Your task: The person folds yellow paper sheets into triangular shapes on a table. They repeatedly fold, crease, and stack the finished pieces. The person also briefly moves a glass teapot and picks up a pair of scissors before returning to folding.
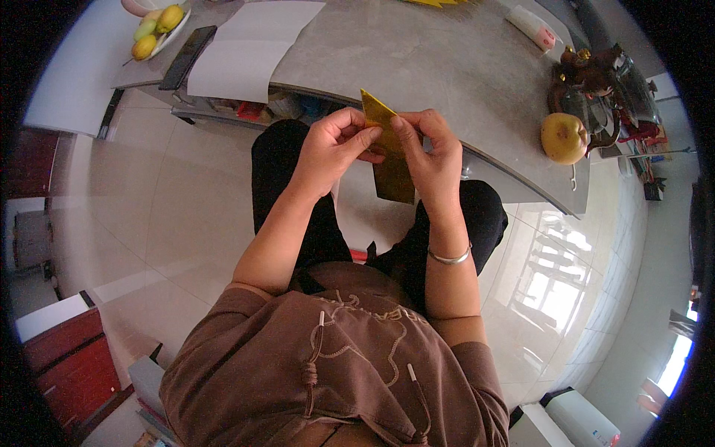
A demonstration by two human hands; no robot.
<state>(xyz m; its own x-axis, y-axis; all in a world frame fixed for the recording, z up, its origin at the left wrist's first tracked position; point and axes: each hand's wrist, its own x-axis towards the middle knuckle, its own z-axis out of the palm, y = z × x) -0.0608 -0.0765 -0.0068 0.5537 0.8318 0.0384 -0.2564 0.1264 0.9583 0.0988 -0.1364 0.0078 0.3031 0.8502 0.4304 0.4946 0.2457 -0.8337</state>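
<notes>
Between my two hands, over my lap and just off the table's edge, is a piece of folded golden-yellow paper (pixel 394 177). Its upper end comes to a point, and its lower part hangs down between my knees. My left hand (pixel 342 146) pinches the paper's left edge with thumb and fingers. On the opposite edge, near the pointed top, my right hand (pixel 429 146) grips it between thumb and forefinger. A silver bangle (pixel 450 257) is on my right forearm. More yellow paper (pixel 441 2) lies at the table's far edge, partly cut off by the frame.
The grey table (pixel 385 50) holds white paper sheets (pixel 246 47), a dark flat object (pixel 189 56), a plate of yellow fruit (pixel 167 38), a plastic-wrapped roll (pixel 530 28), a round yellow fruit (pixel 563 138) and a glass pot (pixel 631 84). Below is a shelf (pixel 215 112) with items.
</notes>
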